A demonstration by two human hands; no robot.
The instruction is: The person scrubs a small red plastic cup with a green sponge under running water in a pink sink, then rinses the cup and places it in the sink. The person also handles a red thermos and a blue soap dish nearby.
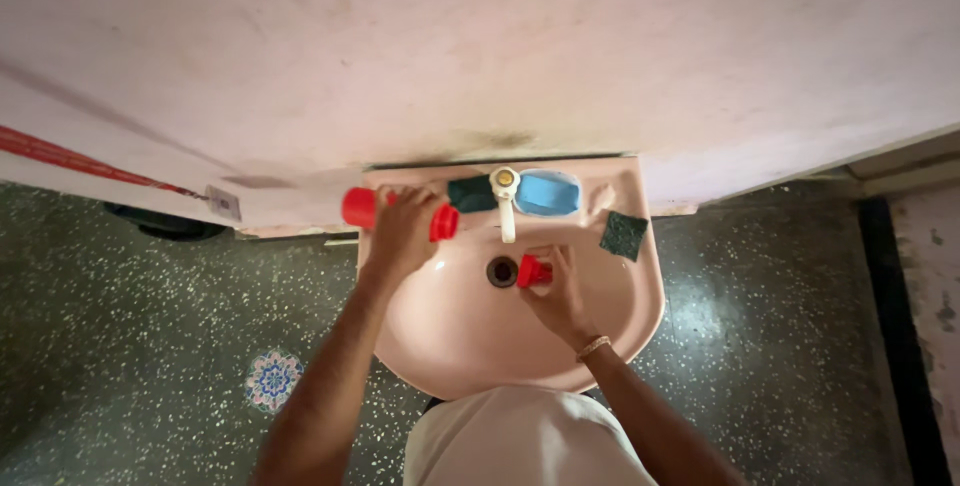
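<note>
My left hand (403, 231) grips a red cylindrical bottle (360, 208) lying sideways over the left rim of a pink wash basin (610, 316). The bottle's other red end (445, 222) shows past my fingers. My right hand (562, 298) holds a small red cap (533, 271) inside the bowl, right beside the drain hole (501, 271). A thin bangle sits on my right wrist. A white tap (505, 201) stands at the back of the basin between the two hands.
A blue soap dish (548, 192) and a dark green scrub pad (471, 194) flank the tap. Another green pad (624, 235) lies on the right rim. A pale wall rises behind, speckled dark floor spreads around, and a patterned tile (272, 379) lies at lower left.
</note>
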